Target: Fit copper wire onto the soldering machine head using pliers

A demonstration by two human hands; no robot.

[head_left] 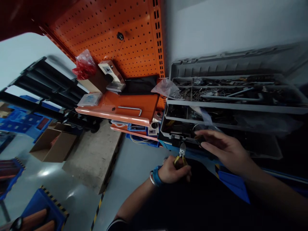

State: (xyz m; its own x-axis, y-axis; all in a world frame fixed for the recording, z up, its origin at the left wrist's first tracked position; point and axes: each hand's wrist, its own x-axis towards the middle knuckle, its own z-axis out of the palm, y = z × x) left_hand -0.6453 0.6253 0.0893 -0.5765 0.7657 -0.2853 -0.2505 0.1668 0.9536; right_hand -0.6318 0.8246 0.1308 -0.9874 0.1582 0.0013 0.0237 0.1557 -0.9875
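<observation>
Yellow-handled cutting pliers [182, 154] are held in my left hand [173, 170], their metal jaws pointing up toward the toolbox edge. A blue band and a silver bangle circle that wrist. My right hand [220, 146] is over the front of the open grey toolbox [228, 106], thumb and fingers closed around a small dark item too unclear to name. A thin ring-shaped loop shows beside those fingertips. Tools and small hardware fill the toolbox compartments, and a hex key [233, 97] lies across the upper tray.
An orange shelf [108, 104] at the left bears another hex key [130, 108], a plastic case [90, 99] and a box. Behind it rises an orange pegboard [137, 41]. A cardboard box [53, 144] and blue bins stand on the floor at the left.
</observation>
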